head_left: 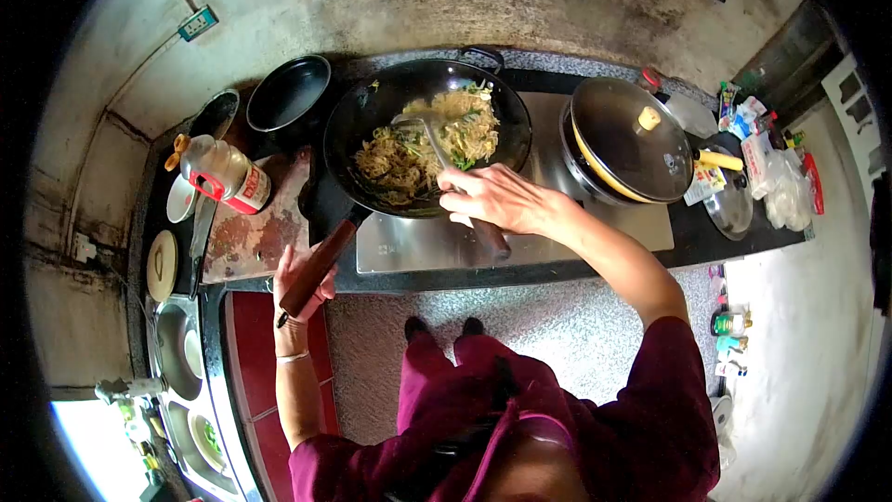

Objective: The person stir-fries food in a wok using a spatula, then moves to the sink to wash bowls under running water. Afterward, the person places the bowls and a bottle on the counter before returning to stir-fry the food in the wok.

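Observation:
A black wok (339,130) sits on the stove, its right and lower parts filled with fried noodles (409,163) mixed with green leaves. My left hand (290,271) is closed around the wok's brown wooden handle (321,265), which points toward me on the left. In my right hand (502,200) is a metal spatula (434,139), gripped near its wooden end. The spatula's head rests among the noodles; part of it is hidden by them.
To the right stands a lidded pan (613,144) with a yellow handle. A cutting board (251,242), an oil jug (223,172) and an empty black pan (290,93) are at left. Bags (788,191) and a lid (729,209) lie far right. A sink (177,353) is lower left.

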`<action>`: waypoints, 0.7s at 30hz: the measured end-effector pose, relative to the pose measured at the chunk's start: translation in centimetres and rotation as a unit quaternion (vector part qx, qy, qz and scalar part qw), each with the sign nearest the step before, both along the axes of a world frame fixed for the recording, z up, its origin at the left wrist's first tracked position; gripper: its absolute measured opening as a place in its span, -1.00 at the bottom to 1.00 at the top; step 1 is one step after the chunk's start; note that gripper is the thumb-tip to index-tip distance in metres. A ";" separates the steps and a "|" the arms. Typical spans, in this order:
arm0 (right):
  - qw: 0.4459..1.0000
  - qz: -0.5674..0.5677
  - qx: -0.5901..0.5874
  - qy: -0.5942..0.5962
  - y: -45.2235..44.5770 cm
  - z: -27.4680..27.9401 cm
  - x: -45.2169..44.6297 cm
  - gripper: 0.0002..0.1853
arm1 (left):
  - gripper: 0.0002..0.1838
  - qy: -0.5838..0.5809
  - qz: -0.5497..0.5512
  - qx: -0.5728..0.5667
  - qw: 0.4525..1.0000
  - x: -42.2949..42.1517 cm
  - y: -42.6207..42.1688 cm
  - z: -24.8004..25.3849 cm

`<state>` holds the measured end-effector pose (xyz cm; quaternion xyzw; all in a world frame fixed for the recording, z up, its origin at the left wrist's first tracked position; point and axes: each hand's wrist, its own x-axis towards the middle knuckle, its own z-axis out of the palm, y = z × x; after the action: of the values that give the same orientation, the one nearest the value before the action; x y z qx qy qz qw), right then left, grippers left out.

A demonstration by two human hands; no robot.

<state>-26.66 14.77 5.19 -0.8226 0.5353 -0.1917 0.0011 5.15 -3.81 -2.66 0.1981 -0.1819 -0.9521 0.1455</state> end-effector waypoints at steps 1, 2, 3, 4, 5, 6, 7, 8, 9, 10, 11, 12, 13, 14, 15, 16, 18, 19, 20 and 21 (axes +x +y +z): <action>1.000 0.008 -0.001 0.001 0.0 0.2 0.0 -0.74 | -0.26 -0.002 0.022 -0.018 1.000 0.4 0.3 -0.3; 1.000 0.014 -0.014 -0.021 0.1 0.3 0.3 -0.75 | -0.26 -0.001 0.031 -0.018 0.999 0.8 0.7 -0.6; 0.999 0.018 -0.025 -0.043 0.4 0.2 0.6 -0.75 | -0.24 -0.007 0.056 -0.019 0.998 0.9 1.4 -0.2; 0.999 0.017 -0.028 -0.032 0.8 -0.3 0.7 -0.72 | -0.23 -0.012 0.079 -0.018 0.997 1.0 2.1 0.1; 0.999 0.000 -0.044 0.009 1.4 -0.9 0.8 -0.75 | -0.20 0.020 0.055 -0.082 0.995 1.3 2.6 0.2; 0.998 -0.007 -0.056 0.036 2.3 -1.1 0.8 -0.77 | -0.21 0.018 0.067 -0.099 0.993 1.1 3.3 0.5; 0.995 -0.014 -0.071 0.063 2.9 -1.2 0.8 -0.79 | -0.21 0.015 0.079 -0.118 0.990 1.1 3.8 1.0; 0.997 -0.032 -0.046 0.050 3.2 -1.7 0.7 -0.86 | -0.21 0.015 0.082 -0.118 0.989 1.3 4.0 1.2; 0.998 -0.032 -0.052 0.028 3.5 -1.3 0.7 -0.83 | -0.22 0.026 0.089 -0.111 0.990 1.5 4.1 1.3; 0.996 -0.038 -0.073 0.023 3.8 -1.1 0.6 -0.79 | -0.23 0.037 0.094 -0.101 0.990 1.6 4.3 1.3; 0.994 -0.044 -0.094 0.018 4.0 -0.9 0.5 -0.74 | -0.23 0.048 0.093 -0.096 0.990 1.9 4.1 1.0; 0.994 -0.051 -0.097 0.013 4.1 -1.2 0.3 -0.68 | -0.23 0.053 0.092 -0.088 0.990 2.1 4.1 0.9; 0.993 -0.055 -0.102 0.025 4.7 -0.5 0.3 -0.68 | -0.23 0.057 0.091 -0.081 0.991 2.3 4.0 0.9; 0.991 -0.080 -0.108 0.022 5.1 -0.9 -0.2 -0.66 | -0.23 0.056 0.090 -0.080 0.991 2.6 4.0 1.1; 0.988 -0.105 -0.113 0.020 5.7 -1.3 -0.7 -0.63 | -0.24 0.055 0.091 -0.097 0.990 2.6 4.2 1.6; 0.985 -0.144 -0.094 -0.012 6.6 -1.0 -0.7 -0.57 | -0.25 0.055 0.091 -0.112 0.988 2.6 4.5 1.7; 0.956 -0.254 -0.117 -0.091 8.5 -0.8 -0.8 -0.60 | -0.24 0.049 0.112 -0.070 0.990 2.8 4.8 1.0; 0.917 -0.290 -0.113 -0.251 9.3 -2.1 -0.8 -0.62 | -0.23 0.045 0.135 -0.031 0.989 3.2 4.9 0.3; 0.866 -0.311 -0.132 -0.368 10.1 -6.3 -2.1 -0.66 | -0.24 0.092 0.110 -0.040 0.989 3.5 5.1 -1.3; 0.807 -0.362 -0.112 -0.453 10.9 -8.5 -2.2 -0.69 | -0.20 0.096 0.119 -0.046 0.987 3.0 6.3 -2.4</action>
<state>-28.90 25.68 -3.35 -0.3831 0.7080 -0.5876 0.0819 8.19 2.46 -5.08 0.1189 -0.1859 -0.9331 0.2839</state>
